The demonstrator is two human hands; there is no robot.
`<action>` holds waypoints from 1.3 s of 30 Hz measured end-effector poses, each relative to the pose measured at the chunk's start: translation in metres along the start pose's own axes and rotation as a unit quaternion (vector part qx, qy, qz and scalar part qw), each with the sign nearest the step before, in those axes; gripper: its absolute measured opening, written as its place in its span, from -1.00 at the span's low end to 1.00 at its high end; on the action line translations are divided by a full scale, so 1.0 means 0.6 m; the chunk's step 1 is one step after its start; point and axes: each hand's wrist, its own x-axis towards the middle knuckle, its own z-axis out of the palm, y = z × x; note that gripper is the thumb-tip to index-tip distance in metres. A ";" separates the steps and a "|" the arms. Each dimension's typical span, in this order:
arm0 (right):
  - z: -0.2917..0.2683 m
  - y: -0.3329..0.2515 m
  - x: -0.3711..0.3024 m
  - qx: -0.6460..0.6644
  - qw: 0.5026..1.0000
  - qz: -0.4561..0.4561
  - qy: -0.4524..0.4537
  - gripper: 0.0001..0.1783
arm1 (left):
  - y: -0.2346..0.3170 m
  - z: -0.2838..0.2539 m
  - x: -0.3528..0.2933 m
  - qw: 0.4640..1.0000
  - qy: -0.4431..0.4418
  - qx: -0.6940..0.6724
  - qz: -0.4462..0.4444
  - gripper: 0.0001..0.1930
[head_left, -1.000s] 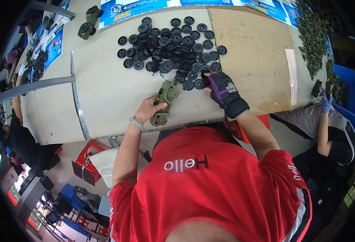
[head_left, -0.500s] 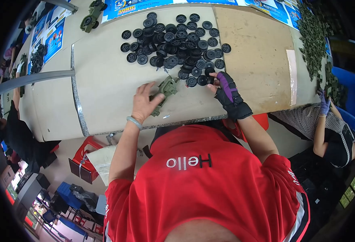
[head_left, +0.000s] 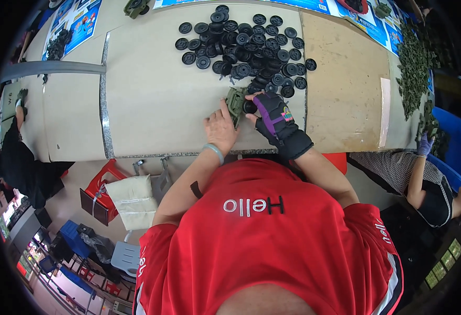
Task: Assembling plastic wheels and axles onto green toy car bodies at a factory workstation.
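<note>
A green toy vehicle body [head_left: 236, 102] stands tilted on the table in front of me. My bare left hand [head_left: 221, 128] grips it from its left side, one finger stretched along its edge. On the vehicle's right side is a black toy wheel [head_left: 249, 107], pinched in the fingers of my right hand [head_left: 275, 116]. That hand wears a black and purple fingerless glove. The wheel is right beside the vehicle; whether it is seated on an axle I cannot tell. Just beyond lies a heap of loose black wheels [head_left: 243, 39].
A brown board [head_left: 343, 79] covers the table to the right. Farther right lie a pile of small green parts [head_left: 413, 71] and a blue bin [head_left: 451, 136], where a co-worker's purple-gloved hand [head_left: 425, 144] is busy. A grey metal bar [head_left: 52, 67] crosses the left side. Another green vehicle [head_left: 136, 7] sits at the far left.
My right hand has brought a wheel from the heap's near edge leftward to the vehicle. My left hand has turned the vehicle more upright and moved it right. The whole view has shifted slightly.
</note>
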 end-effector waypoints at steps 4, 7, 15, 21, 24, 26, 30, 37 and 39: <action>0.016 0.002 0.017 -0.070 0.995 -0.069 -0.005 -0.38 | 0.000 0.004 0.004 0.999 -0.017 -0.032 -0.008 0.15; 0.027 0.013 0.022 -0.081 0.994 -0.060 -0.039 -0.36 | -0.002 0.007 0.003 0.999 -0.015 -0.035 -0.007 0.15; 0.027 0.016 0.014 -0.043 0.998 -0.031 -0.021 -0.34 | -0.034 -0.015 0.008 0.983 -0.089 -0.156 0.026 0.26; 0.001 -0.018 0.056 -0.048 0.990 -0.065 0.112 -0.53 | -0.037 -0.002 0.007 0.984 -0.059 -0.165 0.042 0.25; 0.032 -0.012 0.112 -0.051 0.991 -0.112 0.052 -0.50 | -0.039 0.010 0.014 0.984 -0.057 -0.164 0.048 0.23; 0.059 -0.033 0.134 -0.153 0.967 -0.202 0.029 -0.61 | -0.050 0.036 0.014 0.986 -0.030 -0.156 0.056 0.16; 0.072 -0.046 0.141 -0.181 0.960 -0.202 -0.075 -0.68 | -0.067 0.064 0.014 0.984 -0.037 -0.155 0.082 0.04; 0.101 -0.043 0.155 -0.143 0.989 -0.041 0.002 -0.76 | -0.064 0.069 0.009 0.979 -0.004 -0.195 0.061 -0.08; 0.085 -0.033 0.153 -0.178 0.965 -0.188 -0.043 -0.76 | -0.066 0.073 0.008 0.977 0.007 -0.199 0.076 -0.10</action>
